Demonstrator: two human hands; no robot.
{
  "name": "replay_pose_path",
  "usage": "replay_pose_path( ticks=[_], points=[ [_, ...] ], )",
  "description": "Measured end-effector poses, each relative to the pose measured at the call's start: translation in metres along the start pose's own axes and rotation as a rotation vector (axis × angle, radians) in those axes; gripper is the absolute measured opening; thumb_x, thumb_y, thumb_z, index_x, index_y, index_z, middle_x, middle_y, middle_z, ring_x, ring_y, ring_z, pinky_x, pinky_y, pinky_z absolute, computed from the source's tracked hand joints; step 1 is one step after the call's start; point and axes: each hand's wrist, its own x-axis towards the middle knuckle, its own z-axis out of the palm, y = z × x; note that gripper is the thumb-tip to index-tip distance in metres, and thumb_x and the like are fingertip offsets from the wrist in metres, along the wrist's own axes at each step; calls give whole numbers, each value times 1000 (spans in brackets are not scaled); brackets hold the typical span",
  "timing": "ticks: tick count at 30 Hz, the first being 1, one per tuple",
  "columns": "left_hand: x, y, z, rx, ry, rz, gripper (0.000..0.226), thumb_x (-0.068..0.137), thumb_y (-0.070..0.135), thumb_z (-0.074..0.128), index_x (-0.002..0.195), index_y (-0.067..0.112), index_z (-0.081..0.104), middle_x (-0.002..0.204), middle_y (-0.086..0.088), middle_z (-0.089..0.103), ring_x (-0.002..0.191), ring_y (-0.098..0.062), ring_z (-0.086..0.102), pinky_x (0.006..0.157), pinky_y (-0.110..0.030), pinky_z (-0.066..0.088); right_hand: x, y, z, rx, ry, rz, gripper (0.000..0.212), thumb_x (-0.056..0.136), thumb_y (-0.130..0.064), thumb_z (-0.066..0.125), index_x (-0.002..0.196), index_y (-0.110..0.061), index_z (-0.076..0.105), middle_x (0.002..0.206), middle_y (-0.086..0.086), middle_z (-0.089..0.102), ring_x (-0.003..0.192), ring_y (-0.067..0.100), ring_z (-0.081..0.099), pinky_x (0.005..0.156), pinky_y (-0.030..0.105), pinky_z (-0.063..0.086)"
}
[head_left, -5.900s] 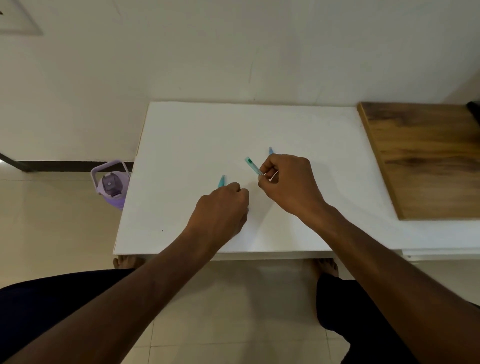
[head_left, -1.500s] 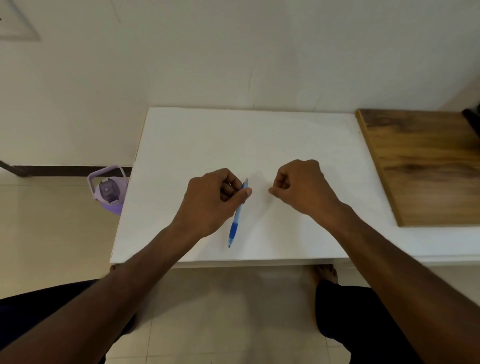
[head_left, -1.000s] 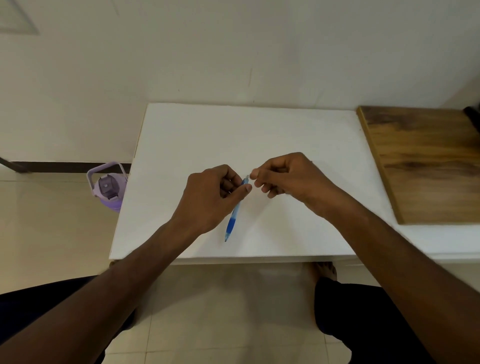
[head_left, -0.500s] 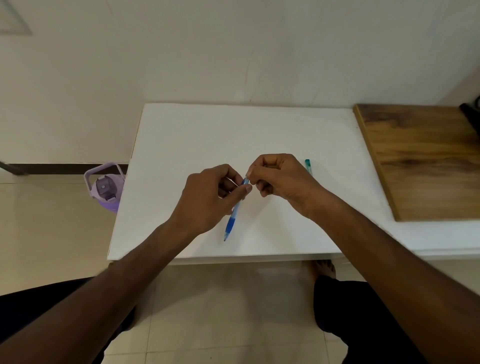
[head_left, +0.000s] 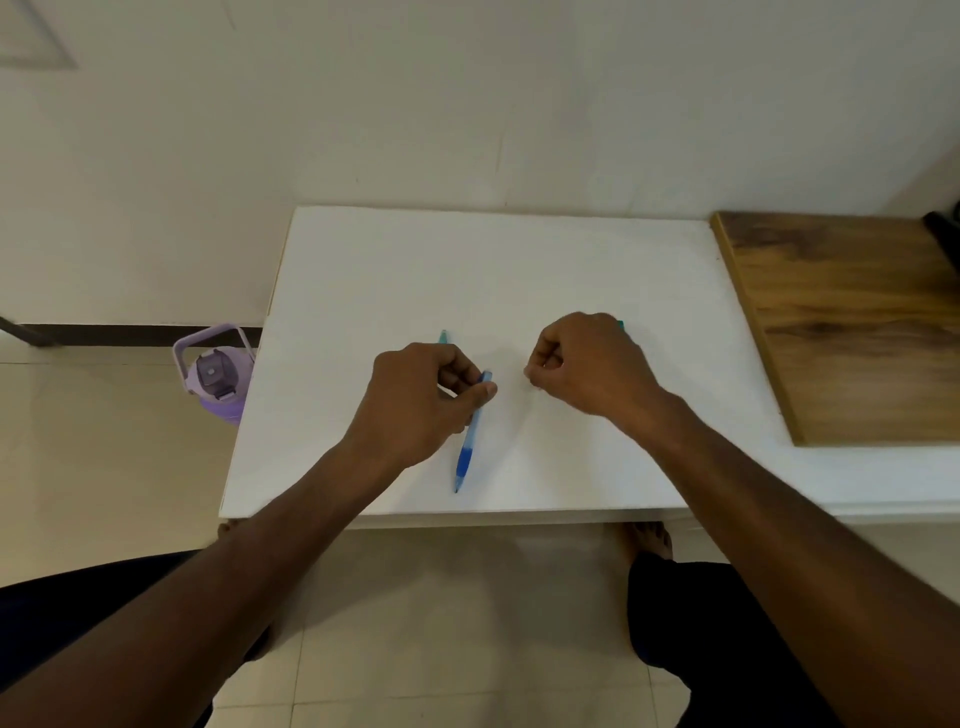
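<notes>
I log left hand (head_left: 415, 400) over middle of tabletop (head_left: 467, 270), thumb and fingers (head_left: 460, 370) grasping upper end of blue pen (head_left: 466, 452). Pen slants toward me, tip near front edge.

Right hand (head_left: 587, 364) just beside, apart from pen, fingers clenched, tips low to surface. Whether they hold anything I cannot tell.

Teal piece (head_left: 443, 336) peeks beyond left hand, second teal piece (head_left: 621, 325) beyond right.

Wooden board (head_left: 852, 322) at right. Purple bottle (head_left: 215, 376) on floor, left.
</notes>
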Motion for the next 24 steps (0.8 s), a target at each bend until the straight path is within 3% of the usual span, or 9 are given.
replay_pose_path(
  ticks=[7, 11, 14, 17, 21, 24],
  points=[
    [7, -4, 12, 48, -47, -63, 22, 83, 37, 88, 92, 20, 77, 76, 9, 77, 61, -5, 76, 64, -12, 60, 8, -3, 15, -27, 12, 37, 25, 87, -50, 80, 80, -27, 73, 74, -12, 69, 72, 8, 65, 67, 26, 49],
    [10, -7, 16, 195, -12, -26, 25, 83, 43, 87, 92, 24, 75, 73, 9, 77, 67, -6, 73, 71, -19, 56, 14, 15, -8, 131, 200, 73, 25, 86, -42, 83, 71, -26, 70, 65, -14, 68, 63, 5, 68, 59, 18, 51],
    [11, -10, 21, 224, -8, -9, 25, 83, 42, 88, 92, 25, 72, 70, 10, 75, 65, -4, 73, 72, -17, 54, 14, 35, -14, 15, 273, 110, 19, 87, -38, 83, 88, -23, 72, 81, -5, 72, 78, 16, 72, 74, 31, 58],
    [12, -11, 26, 263, -6, 3, 26, 81, 42, 90, 90, 26, 71, 72, 12, 72, 62, -3, 69, 66, -14, 51, 13, 43, -4, -17, 220, 145, 34, 85, -42, 85, 104, -16, 71, 93, 3, 73, 86, 20, 72, 80, 34, 58],
    [14, -14, 25, 326, 12, 35, 25, 82, 43, 89, 89, 28, 71, 70, 15, 67, 60, -1, 64, 60, -9, 41, 12, 40, 9, 16, 186, 139, 27, 83, -30, 85, 93, -9, 71, 87, 6, 73, 80, 23, 71, 66, 29, 50],
    [13, -15, 22, 350, 22, 67, 25, 84, 43, 87, 92, 24, 73, 75, 12, 69, 65, -4, 65, 64, -11, 45, 12, 37, 10, 27, 172, 136, 17, 80, -18, 81, 82, -4, 73, 81, 12, 75, 74, 29, 72, 63, 36, 56]
  ],
)
